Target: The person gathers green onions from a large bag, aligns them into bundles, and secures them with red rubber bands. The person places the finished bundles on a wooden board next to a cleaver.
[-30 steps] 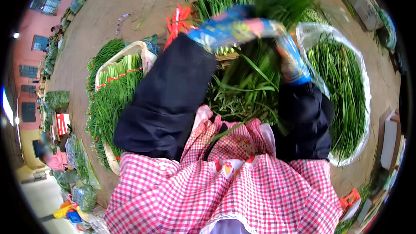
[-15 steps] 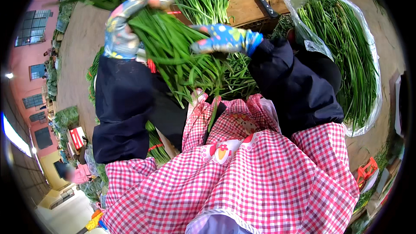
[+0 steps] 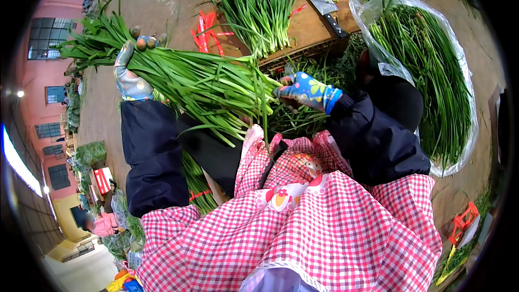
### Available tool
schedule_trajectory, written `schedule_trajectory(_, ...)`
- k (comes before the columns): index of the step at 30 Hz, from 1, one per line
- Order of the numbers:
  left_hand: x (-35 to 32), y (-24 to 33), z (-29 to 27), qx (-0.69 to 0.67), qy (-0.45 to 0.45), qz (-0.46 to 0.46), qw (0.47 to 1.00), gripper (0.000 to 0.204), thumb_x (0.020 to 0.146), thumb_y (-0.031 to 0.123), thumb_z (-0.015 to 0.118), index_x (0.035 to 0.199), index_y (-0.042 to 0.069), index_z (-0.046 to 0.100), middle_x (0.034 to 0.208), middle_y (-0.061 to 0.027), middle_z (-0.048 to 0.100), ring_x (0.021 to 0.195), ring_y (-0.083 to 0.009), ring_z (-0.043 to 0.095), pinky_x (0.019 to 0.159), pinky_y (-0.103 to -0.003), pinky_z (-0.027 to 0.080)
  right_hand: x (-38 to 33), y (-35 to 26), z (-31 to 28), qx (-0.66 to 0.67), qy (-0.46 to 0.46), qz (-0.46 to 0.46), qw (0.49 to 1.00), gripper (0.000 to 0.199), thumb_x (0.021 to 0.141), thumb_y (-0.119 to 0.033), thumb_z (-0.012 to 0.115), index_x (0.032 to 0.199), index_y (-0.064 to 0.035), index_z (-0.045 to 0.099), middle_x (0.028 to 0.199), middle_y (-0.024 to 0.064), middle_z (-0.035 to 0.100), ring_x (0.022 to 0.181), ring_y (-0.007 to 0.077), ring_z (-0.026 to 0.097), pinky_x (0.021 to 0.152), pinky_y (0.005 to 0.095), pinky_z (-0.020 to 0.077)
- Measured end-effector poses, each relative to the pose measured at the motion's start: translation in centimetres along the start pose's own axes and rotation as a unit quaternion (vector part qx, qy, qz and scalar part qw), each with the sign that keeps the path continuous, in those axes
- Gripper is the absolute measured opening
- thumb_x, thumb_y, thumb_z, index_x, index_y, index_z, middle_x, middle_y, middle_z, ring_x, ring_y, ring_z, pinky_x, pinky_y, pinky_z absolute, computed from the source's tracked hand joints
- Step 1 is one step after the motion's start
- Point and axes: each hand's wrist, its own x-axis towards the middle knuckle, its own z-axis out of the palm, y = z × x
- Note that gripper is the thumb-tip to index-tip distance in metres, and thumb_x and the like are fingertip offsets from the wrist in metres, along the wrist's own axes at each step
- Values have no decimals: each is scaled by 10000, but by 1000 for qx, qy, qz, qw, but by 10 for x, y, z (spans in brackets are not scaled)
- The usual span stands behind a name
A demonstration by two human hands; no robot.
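Observation:
A thick bunch of long green chives (image 3: 200,81) lies across my lap, leaf tips pointing far left. My left hand (image 3: 132,70), in a pale patterned glove, grips the bunch near the leafy end. Over at the stem end, my right hand (image 3: 305,91), in a blue flowered glove, is closed on the same bunch. I wear dark sleeves and a red checked apron (image 3: 303,221).
A wooden board (image 3: 308,27) ahead carries another chive pile (image 3: 258,5), a cleaver (image 3: 324,1) and red ties (image 3: 208,30). A clear plastic bag (image 3: 470,130) of chives lies right. Tied bundles (image 3: 194,178) lie by my left leg. A red crate (image 3: 464,219) sits lower right.
The bunch, held upright at the right a second ago, has swung left and down to lie sideways. My left hand moved far left; my right hand dropped toward the middle.

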Motion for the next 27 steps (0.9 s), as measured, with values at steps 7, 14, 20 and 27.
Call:
schedule_trajectory(7, -11, -12, 13, -96, -50, 20, 994, 259, 868, 159, 538, 1087, 20, 538, 812, -59, 568, 836, -218, 522, 929, -445, 390, -23, -7, -35, -195, -29, -61, 979, 174, 892, -192, 569, 860, -27, 612, 621, 54, 576, 549, 150, 562, 502, 300, 445)
schedule_trajectory(14, -1, -11, -21, -124, -33, 50, 990, 286, 894, 214, 515, 1082, 2, 553, 823, -49, 560, 838, -210, 519, 977, -448, 369, -47, 99, -142, -609, -8, -28, 793, 172, 789, -246, 630, 907, -123, 642, 706, 63, 621, 694, 265, 630, 589, 386, 487)
schedule_trajectory(20, -10, -2, -24, -152, -43, 66, 985, 298, 912, 200, 487, 1119, -7, 540, 855, -55, 559, 864, -219, 529, 1000, -461, 360, -69, -35, -62, -597, 169, -256, 741, 534, 791, -298, 668, 1261, -123, 485, 859, 113, 622, 799, 288, 628, 668, 393, 492)
schedule_trajectory(27, -5, -13, -8, -148, -92, 37, 984, 298, 918, 215, 482, 1111, -2, 551, 866, -57, 581, 889, -213, 541, 1004, -453, 362, -35, -92, 15, -282, 131, -286, 907, 381, 815, -316, 666, 1084, -52, 609, 827, 146, 654, 738, 237, 638, 643, 338, 489)
